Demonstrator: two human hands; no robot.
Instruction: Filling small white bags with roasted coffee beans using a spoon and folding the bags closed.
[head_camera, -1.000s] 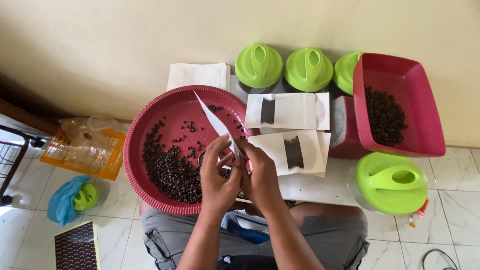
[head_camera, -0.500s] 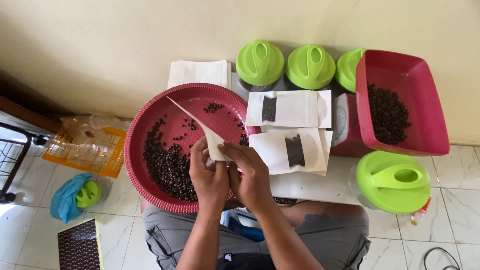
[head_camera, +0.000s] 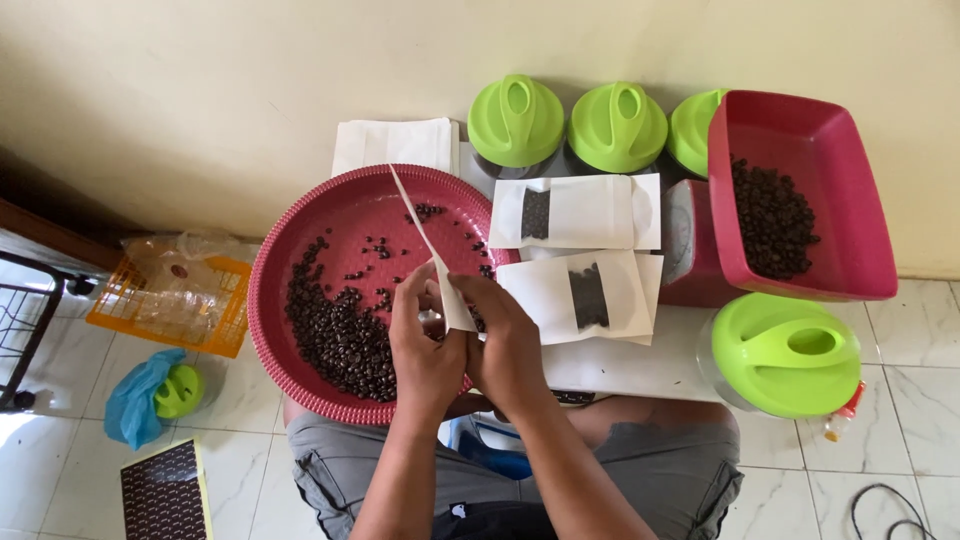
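Both the left hand (head_camera: 425, 350) and right hand (head_camera: 505, 345) pinched one white pouch (head_camera: 440, 265) over the red basket (head_camera: 300, 230). A loosened grip risked dropping it among the beans (head_camera: 335, 335).

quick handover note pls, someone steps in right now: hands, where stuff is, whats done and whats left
Left hand and right hand both pinch one white pouch, held edge-up over the round red tray.
Coffee beans lie mostly on the tray's left side.
Done: two white window pouches with beans showing, pouch by the jars and pouch nearer the hands, lying flat to the right.
Left: whether the held pouch has beans in it cannot be seen. More beans sit in the red tub; flat white pouches wait behind the tray.
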